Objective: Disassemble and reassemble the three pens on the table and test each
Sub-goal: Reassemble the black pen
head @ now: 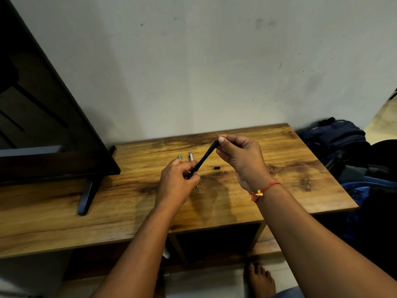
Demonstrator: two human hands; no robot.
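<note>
Both hands gripped one black pen [204,159] above the middle of the frame, and I saw it slanting from lower left up to upper right. My left hand [179,179] was closed around its lower end, fingers curled tight on the barrel. My right hand [240,157] pinched the upper end between thumb and fingertips, with a red thread [263,190] tied round that wrist. Just behind the left hand, two more pens lay on the wooden table [290,168]: a silver pen [190,156] and, to its left, a green-tipped pen [179,157], mostly hidden by my knuckles. A small black piece [217,167] sat on the table between the hands; I could not tell what part it was. At the left edge stood a dark TV [49,130], and a blue bag [335,134] lay at the right.
</note>
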